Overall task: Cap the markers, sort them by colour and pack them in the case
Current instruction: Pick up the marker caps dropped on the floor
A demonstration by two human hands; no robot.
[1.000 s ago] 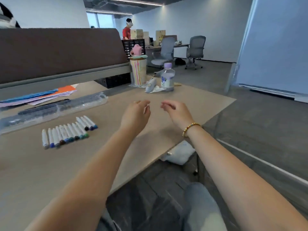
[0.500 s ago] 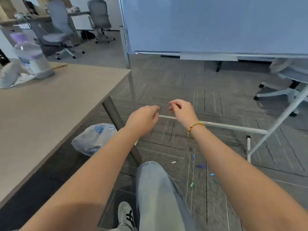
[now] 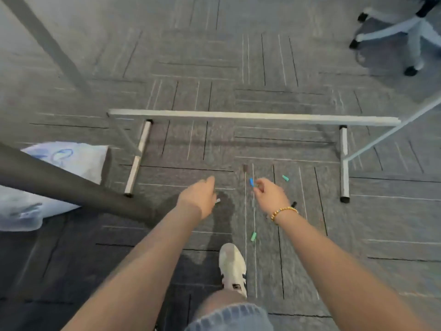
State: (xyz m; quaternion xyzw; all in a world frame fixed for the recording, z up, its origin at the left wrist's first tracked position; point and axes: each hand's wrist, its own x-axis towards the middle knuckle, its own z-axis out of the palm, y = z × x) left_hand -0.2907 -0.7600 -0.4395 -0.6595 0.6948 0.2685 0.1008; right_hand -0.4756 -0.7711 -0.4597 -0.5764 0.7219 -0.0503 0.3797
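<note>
Carpet in grey tiles fills the view below you. A white metal frame stands on it, and a chair base is far to the right. A white plastic bag lies at the left, behind a dark counter leg. Your white shoe is below. Your left hand holds a small white piece, fingers curled. Your right hand, with a bead bracelet, pinches a blue cap. Two green caps and a black cap lie loose on the carpet near your hands.
</note>
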